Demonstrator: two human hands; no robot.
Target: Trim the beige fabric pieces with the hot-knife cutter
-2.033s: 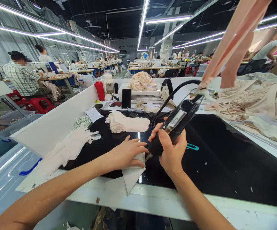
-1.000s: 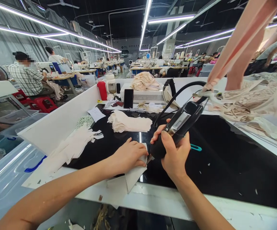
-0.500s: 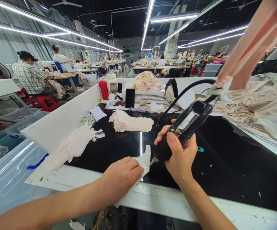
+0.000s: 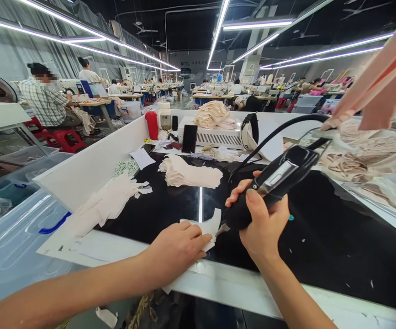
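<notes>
here, white cloth (image 4: 214, 221) juts from under the left hand (image 4: 174, 249), grip unclear, right hand (image 4: 263, 223) clamping a tool (image 4: 282, 176)

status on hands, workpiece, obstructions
Left hand on white curved fabric piece. Right hand gripping black corded tool, metal tip beside fabric. Pale fabric stack beyond, not blocking.

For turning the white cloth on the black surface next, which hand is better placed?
Probably the left hand: it rests on the white cloth, while the right hand is wrapped around the black tool.
</notes>
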